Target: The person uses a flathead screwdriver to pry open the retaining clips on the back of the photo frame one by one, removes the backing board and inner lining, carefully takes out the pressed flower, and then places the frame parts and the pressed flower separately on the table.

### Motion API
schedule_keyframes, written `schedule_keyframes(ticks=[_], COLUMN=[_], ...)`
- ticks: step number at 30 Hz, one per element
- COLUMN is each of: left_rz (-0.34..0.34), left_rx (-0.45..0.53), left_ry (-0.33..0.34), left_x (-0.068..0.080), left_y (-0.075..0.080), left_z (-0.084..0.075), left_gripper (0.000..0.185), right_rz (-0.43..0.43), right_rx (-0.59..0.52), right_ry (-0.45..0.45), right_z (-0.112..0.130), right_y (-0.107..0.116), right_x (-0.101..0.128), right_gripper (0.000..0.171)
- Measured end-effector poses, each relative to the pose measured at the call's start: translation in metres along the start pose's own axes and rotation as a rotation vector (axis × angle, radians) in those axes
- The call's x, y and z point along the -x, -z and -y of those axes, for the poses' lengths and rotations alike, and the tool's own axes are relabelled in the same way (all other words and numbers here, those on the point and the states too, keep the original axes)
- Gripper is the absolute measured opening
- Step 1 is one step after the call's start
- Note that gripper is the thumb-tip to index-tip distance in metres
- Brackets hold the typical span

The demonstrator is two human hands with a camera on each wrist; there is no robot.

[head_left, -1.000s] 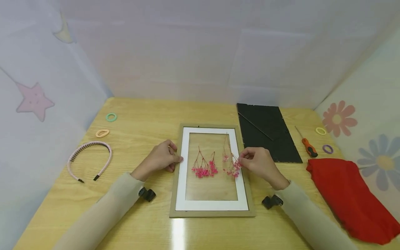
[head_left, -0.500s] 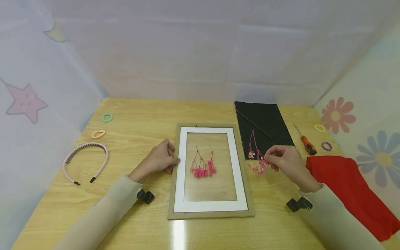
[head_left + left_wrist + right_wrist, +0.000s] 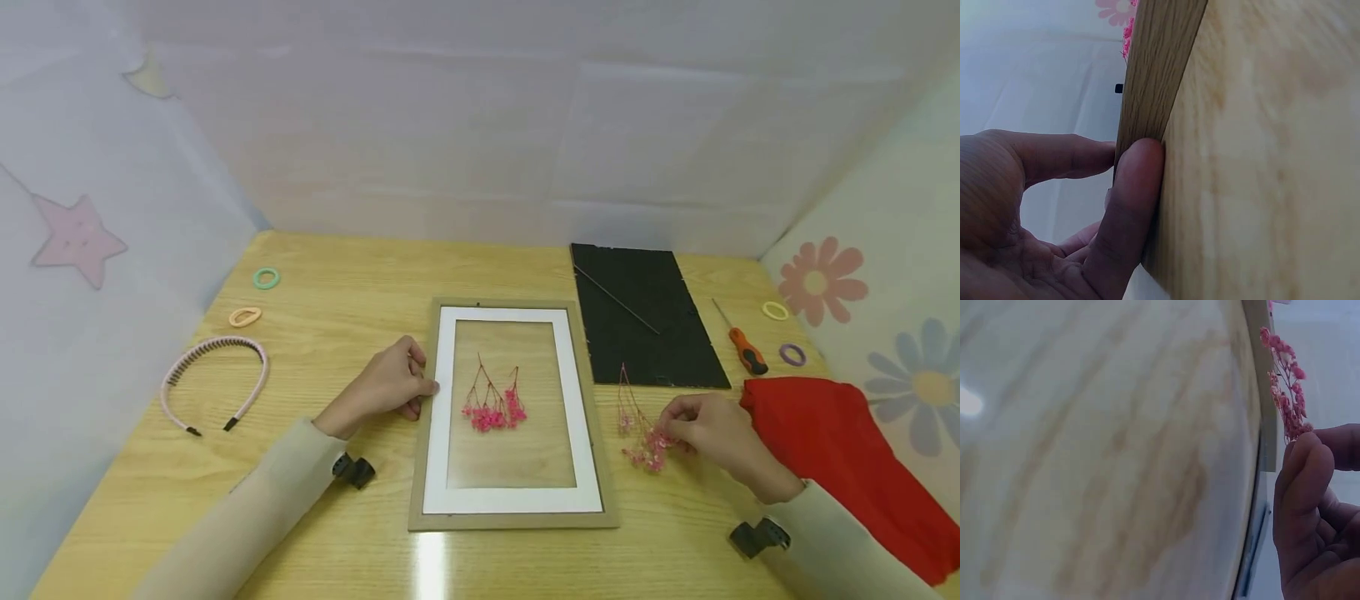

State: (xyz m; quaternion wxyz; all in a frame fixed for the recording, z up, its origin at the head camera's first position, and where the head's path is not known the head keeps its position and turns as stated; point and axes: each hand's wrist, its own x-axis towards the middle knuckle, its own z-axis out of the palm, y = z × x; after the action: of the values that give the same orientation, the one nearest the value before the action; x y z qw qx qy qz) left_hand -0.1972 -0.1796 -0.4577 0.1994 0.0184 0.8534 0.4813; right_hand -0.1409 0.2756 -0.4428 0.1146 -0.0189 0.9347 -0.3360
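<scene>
A picture frame (image 3: 611,500) with a white mat (image 3: 510,500) lies flat on the table. My left hand (image 3: 386,383) pinches its left edge, thumb on top; the left wrist view shows a finger against the frame's wooden side (image 3: 1157,69). Pink dried flowers (image 3: 491,412) on thin stems lie inside the mat opening, heads towards me. Right of the frame, my right hand (image 3: 720,433) pinches another pink dried flower sprig (image 3: 647,450) by its blossoms, stem pointing away from me. In the right wrist view, thumb and finger hold that sprig (image 3: 1288,381) above the table.
A black backing board (image 3: 645,317) lies behind on the right. Beyond it are an orange-handled screwdriver (image 3: 747,350), yellow (image 3: 775,311) and purple (image 3: 792,355) hair ties and red cloth (image 3: 832,442). Leftwards lie a headband (image 3: 258,387), green (image 3: 266,278) and peach (image 3: 245,317) hair ties.
My right hand has carried the pink sprig from over the frame's right side out to the right, then lower and nearer me. The left hand stays at the frame's left edge.
</scene>
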Motion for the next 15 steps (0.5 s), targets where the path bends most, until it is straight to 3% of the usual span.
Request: schedule_keyframes(ticks=[9,15], left_rz=[0.011,0.009], left_rx=[0.005,0.01], left_ry=[0.005,0.02], left_x=[-0.0035,-0.0021], left_y=[-0.0002,0.0024], left_z=[-0.0032,-0.0024], left_gripper=[0.043,0.044], right_rz=[0.104,0.092], right_rx=[-0.033,-0.016], right_ry=[-0.024,-0.018], right_z=[-0.005,-0.0037], right_y=[-0.0079,-0.0052], right_x=[0.0019,0.0044], right_gripper=[0.009,0.011])
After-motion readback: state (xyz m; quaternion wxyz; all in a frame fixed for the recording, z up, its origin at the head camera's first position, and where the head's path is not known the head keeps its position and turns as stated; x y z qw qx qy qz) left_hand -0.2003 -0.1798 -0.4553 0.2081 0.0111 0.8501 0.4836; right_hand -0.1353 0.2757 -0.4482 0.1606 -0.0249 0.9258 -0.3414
